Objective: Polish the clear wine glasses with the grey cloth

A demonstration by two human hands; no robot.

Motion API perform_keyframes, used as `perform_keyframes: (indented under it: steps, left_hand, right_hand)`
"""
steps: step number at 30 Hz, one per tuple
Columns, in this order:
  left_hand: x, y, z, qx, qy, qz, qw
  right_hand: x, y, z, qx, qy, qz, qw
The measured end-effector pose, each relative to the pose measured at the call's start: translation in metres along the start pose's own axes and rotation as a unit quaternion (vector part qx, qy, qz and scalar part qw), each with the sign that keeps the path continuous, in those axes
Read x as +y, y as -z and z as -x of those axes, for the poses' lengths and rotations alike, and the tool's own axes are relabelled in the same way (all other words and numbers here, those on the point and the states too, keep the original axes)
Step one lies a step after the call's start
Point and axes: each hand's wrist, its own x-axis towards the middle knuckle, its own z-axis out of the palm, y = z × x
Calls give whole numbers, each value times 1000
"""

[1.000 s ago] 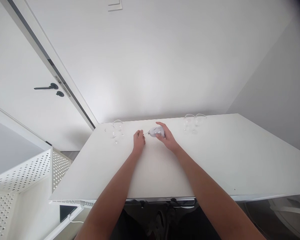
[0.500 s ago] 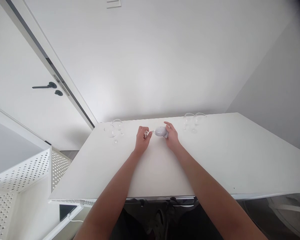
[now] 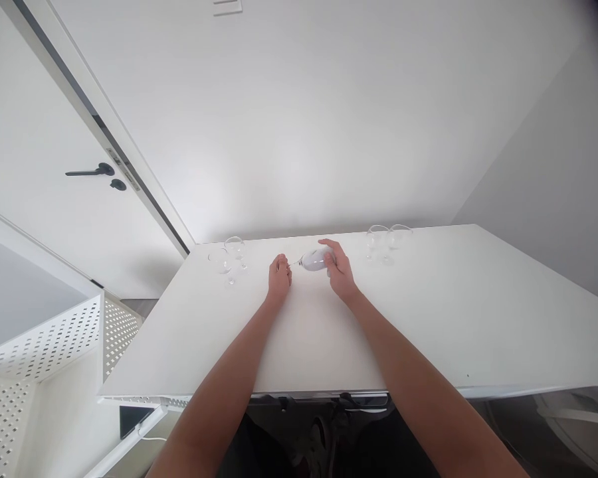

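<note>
A clear wine glass lies sideways in the air between my hands, just above the white tabletop. Its stem points left and its bowl points right. My left hand is closed around the foot end of the stem. On the other side, my right hand grips the bowl near the rim, thumb on the near side and fingers over the far side. The bowl looks greyish white; whether a cloth is in or around it, I cannot tell. The rim is hidden by my right hand.
Two stemmed glasses stand at the back left of the white table, two more glasses at the back right. A wall rises behind the table. A door with a black handle is on the left, above a perforated white panel.
The wine glass has shifted slightly left, and more of its stem shows. My left hand has moved a little left and closed around its foot end; my right thumb now lies over the bowl.
</note>
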Motion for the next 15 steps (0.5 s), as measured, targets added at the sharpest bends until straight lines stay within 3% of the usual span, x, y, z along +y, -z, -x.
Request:
perform_keyframes:
  steps: [3,5,8,11,13,15]
  left_hand:
    - [1,2,0,-5,23,17,1000]
    - [4,1,3,-10,-8,6,1000]
    - [9,-1,8,-5,-75,-47,996]
    - [11,-3,11,-10,-105,-96,990]
    - [10,-3,10,-12,-99,-105,989]
    - [9,-3,8,-6,-80,-88,993]
  right_hand:
    - [-3,-2,3,-29,5,26,999]
    - [0,-6,2,9,-21,10,1000]
    - [14,-10,-4,100,-131,-61,984]
    - [24,-12,-9,135,-241,-115,954]
    - [21,-11,-9,136,-210,-89,964]
    - [11,-9,-6,118,-118,-26,986]
